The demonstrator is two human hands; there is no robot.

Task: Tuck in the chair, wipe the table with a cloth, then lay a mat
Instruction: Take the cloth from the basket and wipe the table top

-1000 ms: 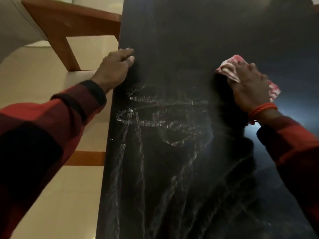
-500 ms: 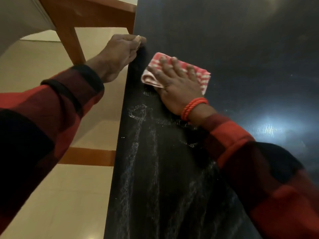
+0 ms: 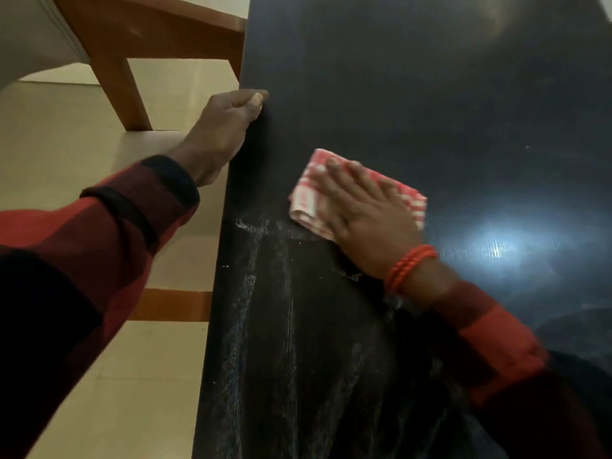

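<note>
Cloth half-hidden under flat right hand; motion-blurred.

The table was dark and glossy, streaked with pale smears at the near left. The cloth was soft checked fabric. The chair was smooth brown wood.

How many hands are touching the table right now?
2. The left hand grips the table's left edge. The right hand presses flat on the cloth lying on the tabletop, so it touches through the cloth.
</note>
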